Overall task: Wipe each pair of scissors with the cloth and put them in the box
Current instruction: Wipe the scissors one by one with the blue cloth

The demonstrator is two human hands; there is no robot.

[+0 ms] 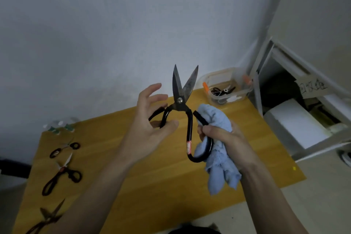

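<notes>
Head view: big black scissors (pixel 182 100) held above worktop (pixel 152 167), blades apart, tips up. Right hand (pixel 222 135) gripped cloth (pixel 218 157) round 1 handle loop, likely wiping it. Left hand (pixel 150 119) pinched other loop, fingers spread, steadying. Box (pixel 226 85) at far corner held cleaned pairs; 3 scissors (pixel 62 175) waited left.

Part of the black-handled shears' (pixel 182 99) right handle loop is buried in the blue cloth (pixel 218 150). The lowest scissors (pixel 46 218) run off the bottom edge. Contents of the clear plastic box (pixel 226 85) (small scissors, orange bits) are too small to count.
</notes>
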